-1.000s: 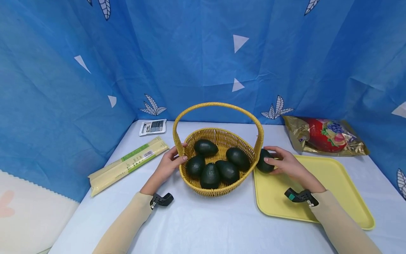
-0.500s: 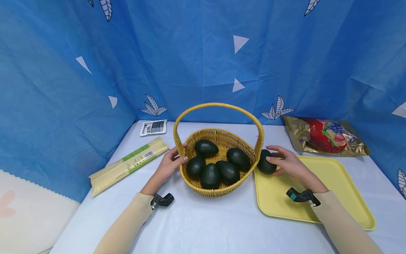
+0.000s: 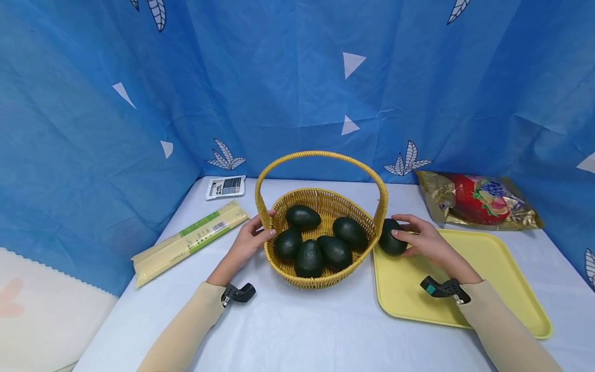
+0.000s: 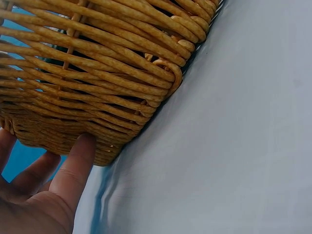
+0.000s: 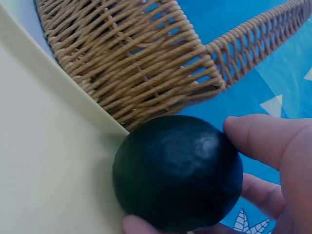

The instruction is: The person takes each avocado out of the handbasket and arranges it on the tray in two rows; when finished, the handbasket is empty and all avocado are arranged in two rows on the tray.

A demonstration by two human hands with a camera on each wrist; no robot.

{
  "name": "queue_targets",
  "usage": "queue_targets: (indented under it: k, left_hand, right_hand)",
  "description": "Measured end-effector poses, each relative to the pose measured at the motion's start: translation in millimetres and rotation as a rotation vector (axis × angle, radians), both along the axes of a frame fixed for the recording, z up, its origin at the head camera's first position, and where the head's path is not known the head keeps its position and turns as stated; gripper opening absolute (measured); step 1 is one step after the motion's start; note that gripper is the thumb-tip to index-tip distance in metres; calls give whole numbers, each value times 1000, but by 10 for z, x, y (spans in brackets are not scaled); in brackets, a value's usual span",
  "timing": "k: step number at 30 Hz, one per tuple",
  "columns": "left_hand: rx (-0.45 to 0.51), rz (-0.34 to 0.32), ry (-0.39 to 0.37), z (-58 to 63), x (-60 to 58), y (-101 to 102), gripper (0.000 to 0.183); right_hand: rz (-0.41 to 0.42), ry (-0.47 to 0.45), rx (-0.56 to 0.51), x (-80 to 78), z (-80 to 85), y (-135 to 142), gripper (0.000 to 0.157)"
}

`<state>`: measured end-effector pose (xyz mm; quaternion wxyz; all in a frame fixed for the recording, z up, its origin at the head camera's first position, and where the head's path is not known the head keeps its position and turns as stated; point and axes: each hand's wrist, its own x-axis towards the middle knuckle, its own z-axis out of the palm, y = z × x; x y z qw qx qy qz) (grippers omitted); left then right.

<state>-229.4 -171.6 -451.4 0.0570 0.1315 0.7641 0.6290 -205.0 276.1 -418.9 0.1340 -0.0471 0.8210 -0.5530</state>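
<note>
A yellow woven basket with a tall arched handle stands mid-table, several dark green avocados inside it. At its left side, my left hand holds the basket near the handle's foot; in the left wrist view the thumb presses the outer weave. On the other side, my right hand grips one more avocado between thumb and fingers. This avocado is beside the basket's outer wall, at the tray's far left corner. Whether it touches the tray, I cannot tell.
A yellow tray lies under the right forearm. Behind it sits a gold and red fruit-print bag. To the left are a long pale green packet and a small white pouch. Blue cloth closes off the back.
The right hand and its avocado have shifted slightly right, away from the basket. The left hand keeps its place on the basket.
</note>
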Motion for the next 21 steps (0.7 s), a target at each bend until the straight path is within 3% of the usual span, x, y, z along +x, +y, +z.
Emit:
queue_targets:
  k: [21]
  left_hand:
    - [7,-7,9,16,14,4,56]
  right_hand:
    - [-13,22,22,-10,-23,22,64]
